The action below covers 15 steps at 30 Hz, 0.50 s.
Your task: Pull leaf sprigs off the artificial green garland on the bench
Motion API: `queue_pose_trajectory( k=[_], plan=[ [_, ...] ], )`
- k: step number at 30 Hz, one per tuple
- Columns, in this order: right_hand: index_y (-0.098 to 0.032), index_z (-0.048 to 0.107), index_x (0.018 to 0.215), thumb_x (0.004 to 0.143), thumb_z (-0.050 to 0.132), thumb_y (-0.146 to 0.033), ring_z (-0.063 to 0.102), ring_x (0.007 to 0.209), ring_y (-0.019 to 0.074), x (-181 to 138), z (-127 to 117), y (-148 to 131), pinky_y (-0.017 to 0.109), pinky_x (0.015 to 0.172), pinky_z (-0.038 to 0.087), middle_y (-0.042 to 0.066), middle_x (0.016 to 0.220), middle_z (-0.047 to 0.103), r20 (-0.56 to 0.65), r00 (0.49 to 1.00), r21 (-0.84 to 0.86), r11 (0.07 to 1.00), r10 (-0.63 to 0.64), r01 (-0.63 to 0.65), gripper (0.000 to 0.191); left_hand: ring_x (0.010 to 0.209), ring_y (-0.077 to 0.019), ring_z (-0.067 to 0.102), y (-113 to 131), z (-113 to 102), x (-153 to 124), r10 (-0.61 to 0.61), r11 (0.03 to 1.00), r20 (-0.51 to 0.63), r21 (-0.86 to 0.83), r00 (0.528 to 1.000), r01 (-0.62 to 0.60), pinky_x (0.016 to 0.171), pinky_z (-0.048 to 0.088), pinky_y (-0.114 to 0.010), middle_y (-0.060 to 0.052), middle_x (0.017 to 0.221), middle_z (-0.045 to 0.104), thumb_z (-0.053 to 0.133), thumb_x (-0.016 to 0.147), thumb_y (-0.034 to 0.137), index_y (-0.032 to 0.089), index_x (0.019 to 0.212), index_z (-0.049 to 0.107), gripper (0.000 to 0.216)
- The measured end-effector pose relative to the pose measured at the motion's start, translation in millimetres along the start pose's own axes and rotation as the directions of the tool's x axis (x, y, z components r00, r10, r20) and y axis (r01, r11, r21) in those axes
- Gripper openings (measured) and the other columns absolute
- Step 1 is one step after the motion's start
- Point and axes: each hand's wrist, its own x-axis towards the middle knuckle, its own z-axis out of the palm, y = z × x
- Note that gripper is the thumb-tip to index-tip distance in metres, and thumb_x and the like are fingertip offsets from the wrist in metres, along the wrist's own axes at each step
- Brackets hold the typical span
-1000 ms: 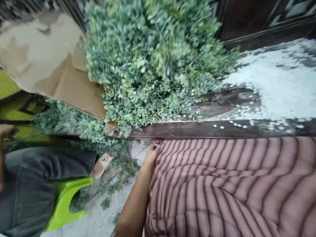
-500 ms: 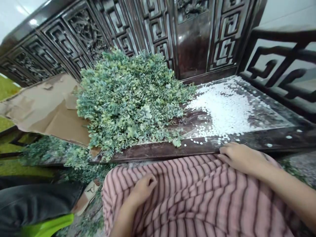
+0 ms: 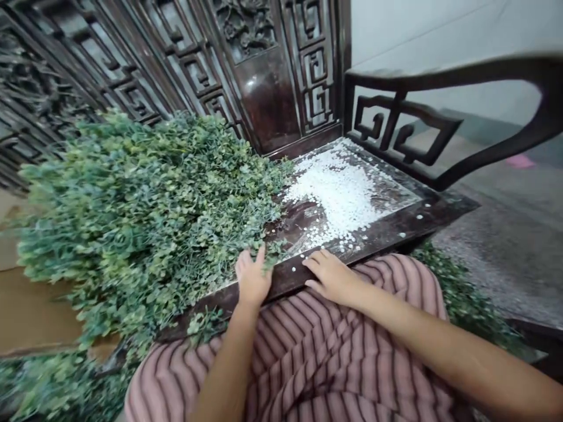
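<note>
A large heap of artificial green leaf sprigs (image 3: pixel 167 199) covers much of the dark wooden bench seat (image 3: pixel 396 231). My left hand (image 3: pixel 254 278) reaches to the front edge of this heap, its fingers apart among the nearest leaves. To its right, my right hand (image 3: pixel 332 276) rests at the bench's front edge with fingers spread and slightly bent, beside a few loose white pieces. Beyond it lies a scattered pile of small white round pieces (image 3: pixel 341 190). Neither hand visibly grips anything. Part of the left fingertips is hidden by leaves.
A carved wooden backrest (image 3: pixel 272 111) rises behind the heap, and an openwork armrest (image 3: pixel 422 132) bounds the right end. Cardboard (image 3: pixel 30 310) lies at left. More greenery (image 3: pixel 466 293) is down beside the bench. Striped pink fabric (image 3: pixel 334 357) covers my lap.
My view has swung to the right and closer to the bench. My left hand has moved from my lap up to the leaves; my right hand has come nearer to it along the edge.
</note>
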Motion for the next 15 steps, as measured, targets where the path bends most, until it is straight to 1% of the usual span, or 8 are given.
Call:
queue_pose_trajectory(
  k=[5, 7, 9, 10, 11, 12, 13, 15],
  plan=[
    [-0.010, 0.061, 0.098, 0.080, 0.058, -0.022, 0.048, 0.094, 0.0254, 21.4, 7.8, 8.9, 0.041, 0.087, 0.044, 0.013, 0.096, 0.056, -0.103, 0.994, 0.063, 0.997, -0.028, 0.035, 0.022, 0.098, -0.0294, 0.051, -31.9, 8.1, 34.1, -0.194, 0.969, 0.116, 0.178, 0.974, 0.171, 0.083, 0.040, -0.041, -0.018, 0.100, 0.052, 0.035, 0.087, 0.034, 0.012, 0.111, 0.058, 0.040],
    [-0.012, 0.061, 0.098, 0.082, 0.054, -0.020, 0.050, 0.092, 0.0222, 18.0, 4.1, 19.4, 0.037, 0.085, 0.046, 0.012, 0.096, 0.057, -0.217, 0.973, 0.169, 0.979, -0.077, 0.116, 0.019, 0.093, -0.0294, 0.052, -37.4, 8.8, 41.9, -0.212, 0.954, 0.125, 0.239, 0.969, 0.178, 0.079, 0.041, -0.040, -0.017, 0.093, 0.053, 0.033, 0.087, 0.036, 0.011, 0.105, 0.060, 0.041],
    [-0.015, 0.060, 0.096, 0.085, 0.048, -0.019, 0.053, 0.089, 0.0184, 2.0, -4.6, 37.5, 0.032, 0.081, 0.046, 0.009, 0.094, 0.058, -0.407, 0.913, 0.283, 0.947, -0.022, 0.149, 0.017, 0.090, -0.0298, 0.053, -38.4, 9.4, 44.5, -0.195, 0.948, 0.122, 0.278, 0.973, 0.155, 0.075, 0.041, -0.039, -0.018, 0.091, 0.054, 0.030, 0.087, 0.038, 0.010, 0.102, 0.061, 0.044],
    [-0.016, 0.060, 0.094, 0.085, 0.046, -0.020, 0.054, 0.088, 0.0170, -11.5, -9.5, 49.5, 0.030, 0.080, 0.046, 0.008, 0.092, 0.058, -0.505, 0.859, 0.333, 0.937, 0.080, 0.109, 0.017, 0.089, -0.0302, 0.053, -38.2, 9.8, 44.1, -0.181, 0.947, 0.122, 0.289, 0.976, 0.140, 0.073, 0.042, -0.039, -0.019, 0.090, 0.054, 0.028, 0.087, 0.039, 0.010, 0.101, 0.061, 0.047],
    [-0.017, 0.060, 0.091, 0.085, 0.045, -0.021, 0.054, 0.086, 0.0163, -29.0, -13.6, 62.9, 0.030, 0.080, 0.045, 0.007, 0.090, 0.058, -0.586, 0.777, 0.391, 0.920, 0.230, 0.022, 0.016, 0.087, -0.0308, 0.053, -38.2, 10.5, 43.0, -0.172, 0.947, 0.125, 0.295, 0.977, 0.129, 0.071, 0.042, -0.039, -0.020, 0.088, 0.054, 0.026, 0.086, 0.041, 0.009, 0.099, 0.061, 0.049],
    [-0.017, 0.060, 0.087, 0.085, 0.046, -0.024, 0.054, 0.084, 0.0159, -50.0, -16.0, 76.4, 0.030, 0.079, 0.045, 0.006, 0.087, 0.058, -0.623, 0.662, 0.478, 0.873, 0.417, -0.101, 0.015, 0.086, -0.0317, 0.053, -38.8, 11.5, 41.8, -0.168, 0.947, 0.123, 0.295, 0.978, 0.126, 0.069, 0.043, -0.040, -0.020, 0.086, 0.054, 0.025, 0.086, 0.042, 0.007, 0.098, 0.062, 0.052],
    [-0.017, 0.060, 0.083, 0.083, 0.048, -0.028, 0.054, 0.081, 0.0157, -73.6, -16.0, 88.6, 0.030, 0.077, 0.044, 0.004, 0.083, 0.058, -0.609, 0.519, 0.580, 0.783, 0.600, -0.226, 0.016, 0.085, -0.0328, 0.053, -40.0, 13.0, 41.0, -0.169, 0.950, 0.126, 0.286, 0.978, 0.128, 0.068, 0.043, -0.041, -0.021, 0.084, 0.054, 0.023, 0.085, 0.045, 0.006, 0.098, 0.062, 0.056],
    [-0.016, 0.057, 0.073, 0.081, 0.051, -0.037, 0.052, 0.070, 0.0146, -122.5, -8.2, 102.8, 0.029, 0.068, 0.045, 0.002, 0.073, 0.056, -0.462, 0.238, 0.765, 0.519, 0.855, -0.380, 0.023, 0.087, -0.0359, 0.053, -43.9, 17.2, 41.3, -0.164, 0.965, 0.117, 0.224, 0.980, 0.135, 0.067, 0.045, -0.044, -0.020, 0.082, 0.053, 0.024, 0.082, 0.051, 0.003, 0.102, 0.061, 0.063]
  ],
)
